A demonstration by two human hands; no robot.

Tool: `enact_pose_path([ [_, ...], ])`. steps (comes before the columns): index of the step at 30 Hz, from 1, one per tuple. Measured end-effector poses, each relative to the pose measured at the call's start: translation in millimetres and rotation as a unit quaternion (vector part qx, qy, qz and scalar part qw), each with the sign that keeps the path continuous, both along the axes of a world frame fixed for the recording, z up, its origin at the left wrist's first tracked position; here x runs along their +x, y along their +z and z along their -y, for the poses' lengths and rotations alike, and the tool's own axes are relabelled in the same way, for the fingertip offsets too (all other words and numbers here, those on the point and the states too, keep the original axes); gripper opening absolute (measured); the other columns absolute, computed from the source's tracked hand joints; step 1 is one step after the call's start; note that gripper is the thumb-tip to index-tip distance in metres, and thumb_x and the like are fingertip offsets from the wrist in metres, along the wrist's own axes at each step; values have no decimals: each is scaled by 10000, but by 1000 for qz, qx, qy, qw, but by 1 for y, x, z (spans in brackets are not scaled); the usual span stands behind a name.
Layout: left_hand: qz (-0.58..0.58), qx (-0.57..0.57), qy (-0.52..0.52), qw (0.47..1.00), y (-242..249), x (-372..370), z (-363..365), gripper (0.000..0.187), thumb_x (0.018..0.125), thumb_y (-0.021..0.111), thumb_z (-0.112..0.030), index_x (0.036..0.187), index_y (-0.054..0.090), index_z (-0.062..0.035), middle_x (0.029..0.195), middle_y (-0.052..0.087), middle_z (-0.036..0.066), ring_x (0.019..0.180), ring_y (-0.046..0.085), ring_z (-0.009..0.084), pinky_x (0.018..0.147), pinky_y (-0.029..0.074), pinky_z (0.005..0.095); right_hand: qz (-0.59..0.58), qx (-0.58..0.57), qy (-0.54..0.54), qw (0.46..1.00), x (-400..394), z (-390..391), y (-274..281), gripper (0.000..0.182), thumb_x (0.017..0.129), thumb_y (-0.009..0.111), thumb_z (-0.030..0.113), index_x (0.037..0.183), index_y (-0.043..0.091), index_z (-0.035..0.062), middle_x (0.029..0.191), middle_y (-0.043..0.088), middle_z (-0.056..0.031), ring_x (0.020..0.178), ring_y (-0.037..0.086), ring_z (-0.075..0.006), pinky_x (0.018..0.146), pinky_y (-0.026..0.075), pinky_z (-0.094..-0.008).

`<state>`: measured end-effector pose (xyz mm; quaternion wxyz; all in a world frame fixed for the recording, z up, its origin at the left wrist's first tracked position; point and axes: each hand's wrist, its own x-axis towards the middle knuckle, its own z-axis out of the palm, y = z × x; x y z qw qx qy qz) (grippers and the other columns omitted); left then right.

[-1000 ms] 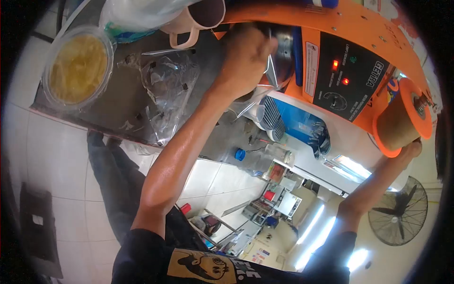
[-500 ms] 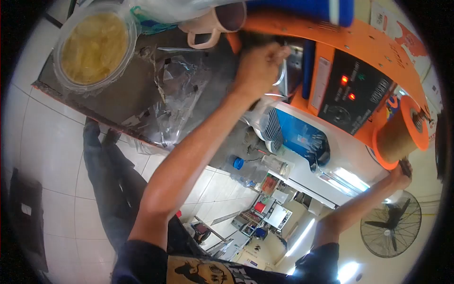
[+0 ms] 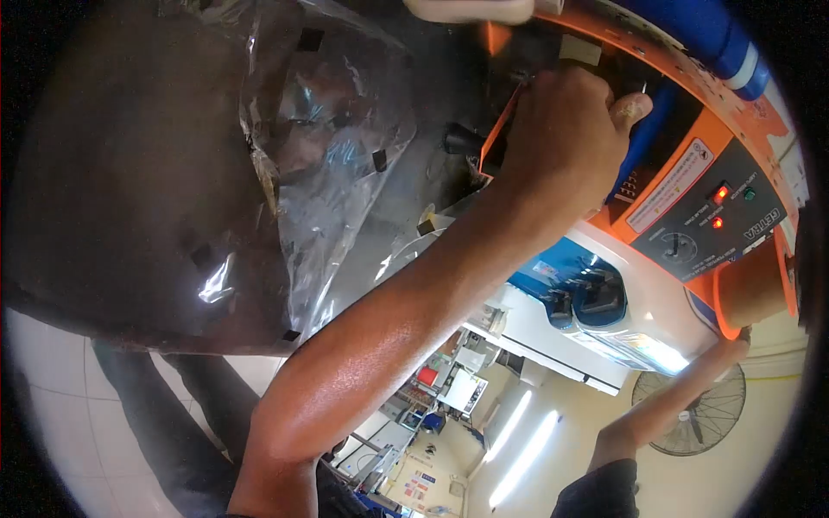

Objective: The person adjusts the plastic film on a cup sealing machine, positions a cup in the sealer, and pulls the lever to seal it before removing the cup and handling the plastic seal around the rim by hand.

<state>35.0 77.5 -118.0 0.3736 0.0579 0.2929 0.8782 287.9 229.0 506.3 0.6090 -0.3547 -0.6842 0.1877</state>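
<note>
My left hand reaches into the opening of an orange cup-sealing machine. Its fingers are curled and the thumb lies bent to the side; whatever they hold is hidden. A thin pale sliver shows just above the thumb. Two red lamps glow on the machine's black control panel. At far right, my right hand is by the orange flange of a brown film roll, its fingers mostly out of sight behind the roll. A black knob sticks out to the left of the opening.
Crumpled clear plastic lies over the dark tabletop. A white and blue appliance stands beside the machine. A wall fan is at lower right. A pair of dark-trousered legs shows at lower left.
The view has swung closer to the tabletop and machine. The tub of yellow food has left the view, and the pink mug has mostly gone. My left hand remains at the machine opening.
</note>
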Motion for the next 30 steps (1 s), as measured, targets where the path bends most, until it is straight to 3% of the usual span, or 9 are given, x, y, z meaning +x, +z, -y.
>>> enact_pose_path([
  [3, -32, -23, 16, 999, -1, 2, -3, 410, 953, 614, -328, 763, 668, 32, 642, 613, 219, 571, 617, 342, 575, 456, 449, -12, 3, 6, 1000, 4, -2, -6, 107, 844, 400, 89, 747, 428, 53, 728, 481, -104, 723, 506, -264, 738, 446, -461],
  [5, -51, -32, 82, 995, 1, 5, -13, 412, 957, 604, -336, 777, 670, 28, 661, 606, 243, 596, 615, 382, 580, 456, 452, -16, 6, 11, 1000, 6, -5, -7, 107, 844, 402, 92, 746, 429, 55, 726, 480, -102, 718, 503, -262, 731, 445, -457],
  [11, -62, -72, 29, 995, 10, -1, -11, 420, 968, 586, -337, 767, 641, 28, 672, 594, 259, 629, 598, 438, 591, 445, 479, -37, 13, 27, 999, 7, -17, -7, 107, 842, 407, 100, 745, 431, 62, 719, 476, -93, 701, 494, -256, 712, 439, -446],
  [15, -95, -84, 82, 989, 8, -1, -15, 421, 969, 586, -334, 758, 628, 27, 670, 591, 257, 632, 591, 448, 585, 434, 493, -44, 17, 35, 998, 3, -21, -11, 107, 841, 410, 106, 744, 432, 66, 714, 474, -88, 691, 488, -251, 699, 436, -439],
  [30, -85, -70, 57, 992, 5, -4, -18, 379, 967, 589, -303, 775, 648, 19, 683, 604, 252, 649, 603, 433, 609, 439, 497, -51, 41, 27, 997, 10, 9, -30, 108, 836, 423, 127, 739, 437, 82, 697, 466, -67, 650, 466, -234, 652, 422, -411],
])
